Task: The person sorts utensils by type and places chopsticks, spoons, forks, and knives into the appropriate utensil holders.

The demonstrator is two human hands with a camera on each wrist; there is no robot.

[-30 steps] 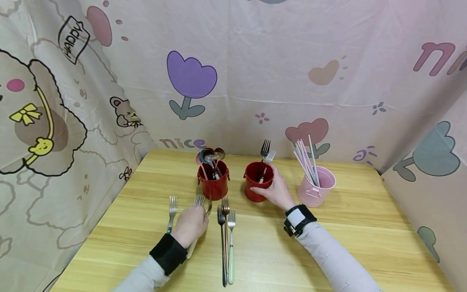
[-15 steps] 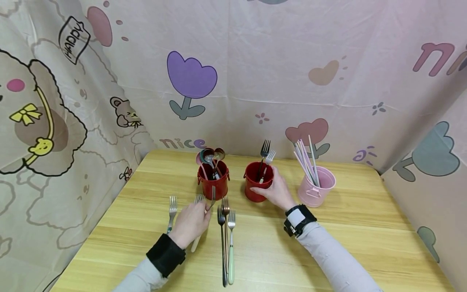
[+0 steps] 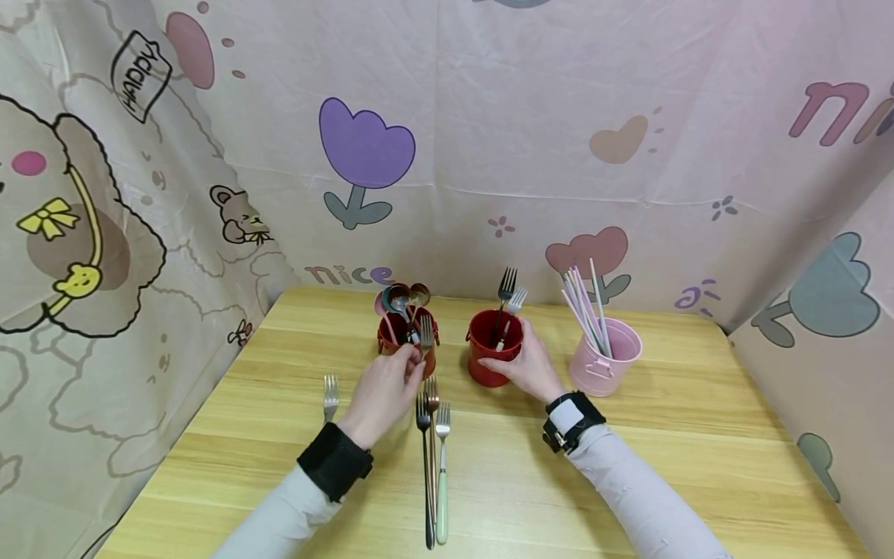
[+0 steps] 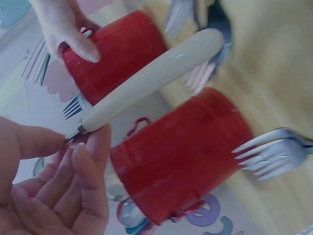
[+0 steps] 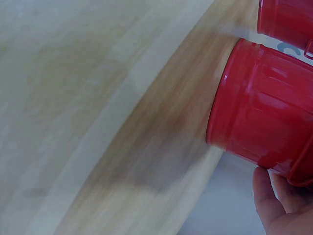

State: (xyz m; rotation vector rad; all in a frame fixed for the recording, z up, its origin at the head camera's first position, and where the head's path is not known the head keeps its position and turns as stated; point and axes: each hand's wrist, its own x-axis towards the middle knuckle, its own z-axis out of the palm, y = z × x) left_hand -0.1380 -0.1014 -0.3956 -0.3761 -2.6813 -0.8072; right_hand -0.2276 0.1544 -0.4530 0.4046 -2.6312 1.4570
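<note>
My left hand (image 3: 382, 394) pinches a fork (image 3: 427, 332) by its neck, in front of the left red bucket (image 4: 181, 152). The fork's tines point up in the head view; its cream handle (image 4: 151, 81) shows in the left wrist view. My right hand (image 3: 532, 366) holds the other red bucket (image 3: 487, 374) by its side, thumb in front. Two forks (image 3: 507, 286) stand in that bucket. Several spoons (image 3: 400, 299) stand in the left bucket. On the table, a black fork (image 3: 424, 466), a copper fork (image 3: 432, 396) and a green-handled fork (image 3: 443, 473) lie side by side.
A pink bucket (image 3: 606, 369) with several thin pastel sticks (image 3: 590, 314) stands to the right of my right hand. Another fork (image 3: 330, 397) lies on the wooden table (image 3: 594, 505) at left, partly hidden by my left arm. A printed cloth (image 3: 489, 116) hangs behind.
My left hand has lifted the fork from the table and carried it forward and right, up to the left bucket's front. The right hand has stayed on its bucket.
</note>
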